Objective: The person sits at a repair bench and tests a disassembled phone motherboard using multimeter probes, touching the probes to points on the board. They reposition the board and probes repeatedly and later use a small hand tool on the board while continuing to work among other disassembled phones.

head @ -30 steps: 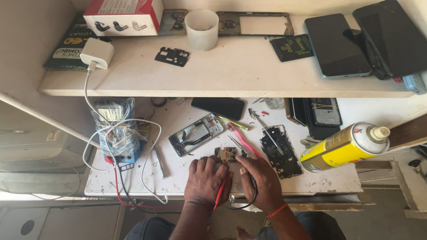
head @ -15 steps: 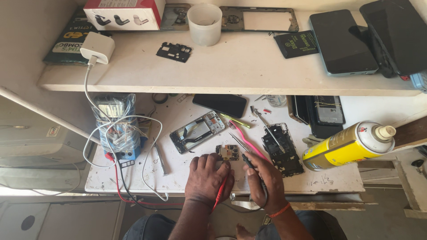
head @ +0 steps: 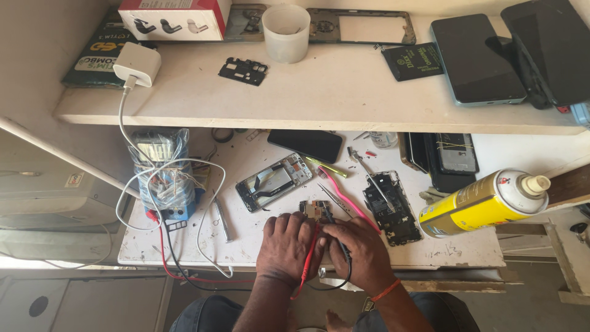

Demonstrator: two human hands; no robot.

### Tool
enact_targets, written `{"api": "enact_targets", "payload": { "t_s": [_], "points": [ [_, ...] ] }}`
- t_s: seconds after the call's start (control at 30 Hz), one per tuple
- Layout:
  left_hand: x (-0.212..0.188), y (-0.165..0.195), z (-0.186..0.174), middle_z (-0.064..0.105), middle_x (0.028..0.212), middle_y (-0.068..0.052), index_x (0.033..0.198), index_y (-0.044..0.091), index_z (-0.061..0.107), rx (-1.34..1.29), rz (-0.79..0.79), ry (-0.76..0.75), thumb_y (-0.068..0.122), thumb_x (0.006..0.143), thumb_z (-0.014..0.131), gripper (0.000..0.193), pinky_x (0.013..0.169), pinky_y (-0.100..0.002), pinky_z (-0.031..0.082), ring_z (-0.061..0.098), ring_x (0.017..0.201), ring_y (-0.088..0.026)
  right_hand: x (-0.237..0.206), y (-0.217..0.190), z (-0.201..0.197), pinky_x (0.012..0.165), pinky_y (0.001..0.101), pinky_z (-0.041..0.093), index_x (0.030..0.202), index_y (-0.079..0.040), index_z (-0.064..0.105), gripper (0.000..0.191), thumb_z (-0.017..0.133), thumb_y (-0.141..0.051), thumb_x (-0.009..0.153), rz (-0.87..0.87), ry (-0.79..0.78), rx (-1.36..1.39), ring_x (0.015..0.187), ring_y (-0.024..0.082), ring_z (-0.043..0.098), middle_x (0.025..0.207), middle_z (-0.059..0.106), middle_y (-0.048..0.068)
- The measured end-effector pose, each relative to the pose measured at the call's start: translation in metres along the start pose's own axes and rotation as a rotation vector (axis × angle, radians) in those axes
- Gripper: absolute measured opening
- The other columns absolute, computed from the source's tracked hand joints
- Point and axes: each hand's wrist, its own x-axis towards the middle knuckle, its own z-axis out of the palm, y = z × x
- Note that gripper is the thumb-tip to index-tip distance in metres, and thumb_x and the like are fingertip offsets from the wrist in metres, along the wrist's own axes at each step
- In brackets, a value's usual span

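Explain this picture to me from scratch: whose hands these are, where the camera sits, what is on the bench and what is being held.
The picture comes from a camera worn on a person's head, looking down at that person's own two bare hands. There is no machine at work here.

The left hand holds a red test probe, and the right hand holds a black test probe. Both tips point at a small circuit board lying on the white workbench.

Their leads run left to a blue meter wrapped in plastic. Beside the board lie an opened phone frame, a pink pry tool, a dark phone body with exposed parts and a yellow spray can.

On the shelf above sit a white charger, a white cup and dark phones.
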Motion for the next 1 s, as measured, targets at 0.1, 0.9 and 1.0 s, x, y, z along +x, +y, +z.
{"api": "enact_targets", "payload": {
  "t_s": [0.1, 0.9, 1.0],
  "points": [
    [-0.002, 0.0, 0.001, 0.057, 0.12, -0.014, 0.118, 0.008, 0.062, -0.009, 0.012, 0.034, 0.043, 0.092, 0.06, 0.044, 0.099, -0.051, 0.037, 0.053, 0.113, -0.033, 0.0, 0.0, -0.001, 0.076, 0.039, 0.055, 0.106, -0.006, 0.072, 0.027, 0.072, -0.003, 0.078, 0.026, -0.022, 0.015, 0.084, 0.028, 0.068, 0.095, 0.076, 0.01],
    [-0.001, -0.003, 0.002, 0.058, 0.115, -0.016, 0.118, 0.007, 0.062, -0.008, 0.031, -0.014, 0.044, 0.094, 0.058, 0.044, 0.097, -0.051, 0.037, 0.053, 0.111, -0.033, -0.004, -0.001, 0.007, 0.089, 0.0415, 0.056, 0.119, -0.006, 0.069, 0.029, 0.071, -0.015, 0.092, 0.072, 0.151, -0.124, 0.103, 0.032, 0.07, 0.109, 0.072, 0.014],
    [0.0, -0.001, 0.002, 0.058, 0.115, -0.016, 0.117, 0.009, 0.063, 0.004, 0.02, -0.031, 0.044, 0.094, 0.058, 0.043, 0.098, -0.052, 0.037, 0.053, 0.112, -0.033, -0.01, 0.002, 0.002, 0.089, 0.0379, 0.058, 0.13, -0.002, 0.064, 0.033, 0.058, -0.007, 0.098, 0.106, 0.181, 0.038, 0.102, 0.027, 0.073, 0.113, 0.073, 0.015]
  ]
}}
